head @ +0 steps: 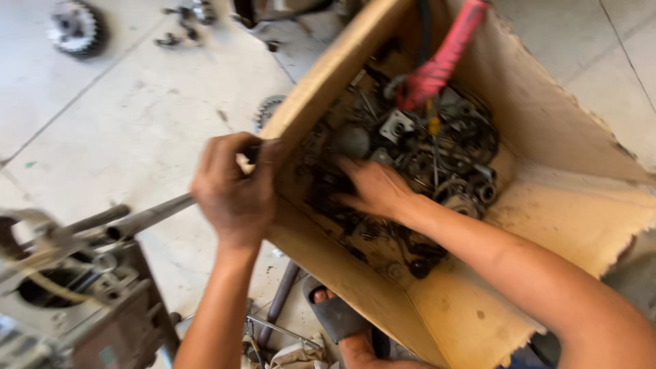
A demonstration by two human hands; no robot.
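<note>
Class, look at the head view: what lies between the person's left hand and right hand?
The cardboard box's near wall: left hand grips its edge outside; right hand is inside among greasy metal parts.

A pale tiled floor (137,130) carries a cardboard box (567,198) and scattered gears (75,27)

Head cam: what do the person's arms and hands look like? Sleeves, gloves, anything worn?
Both arms are bare to the frame edge: no sleeves in view. The left hand and right hand have no gloves, and no rings, watch or wristband show. The picture is motion-blurred, so fine marks or grime cannot be judged.
</note>
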